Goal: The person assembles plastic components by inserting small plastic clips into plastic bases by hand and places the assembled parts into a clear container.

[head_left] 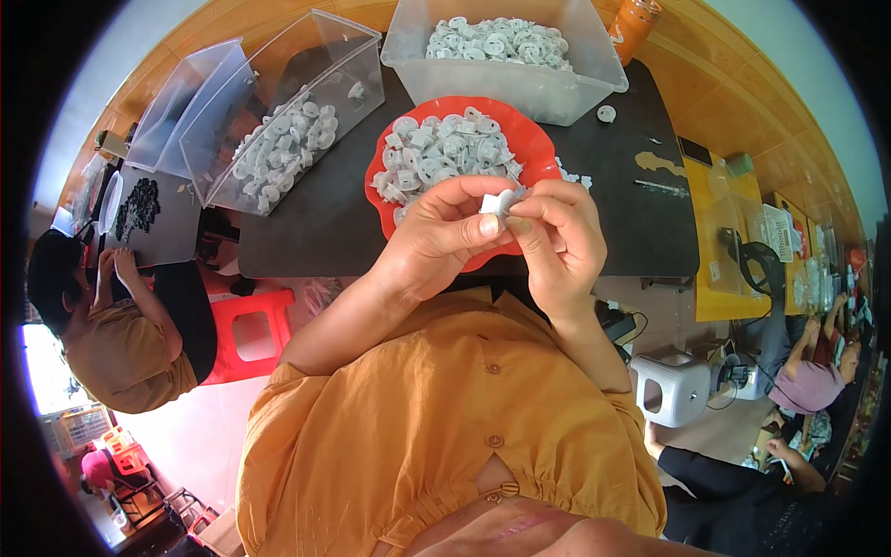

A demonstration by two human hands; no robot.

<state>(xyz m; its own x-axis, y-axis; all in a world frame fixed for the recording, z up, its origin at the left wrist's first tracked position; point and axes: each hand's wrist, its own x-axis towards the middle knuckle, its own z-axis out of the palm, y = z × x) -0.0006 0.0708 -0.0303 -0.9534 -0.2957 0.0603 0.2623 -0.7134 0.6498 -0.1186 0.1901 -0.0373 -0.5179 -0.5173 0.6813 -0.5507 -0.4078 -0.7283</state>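
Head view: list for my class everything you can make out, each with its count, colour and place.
Dark table: 1, black, centre
Bowl: 1, red, centre
Bins: at least 3, clear, top and left
Plastic pieces: many, white, in bowl and bins
Canister: 1, orange, top right
Small parts: pile, black, left
Red stool: at least 1, red, left
White stool: at least 1, white, right
Co-workers: at least 4, mixed clothing, both sides
Held piece: 1, white, centre
Shirt: 1, mustard, below
Left hand: 1, bare, centre
Right hand: 1, bare, centre
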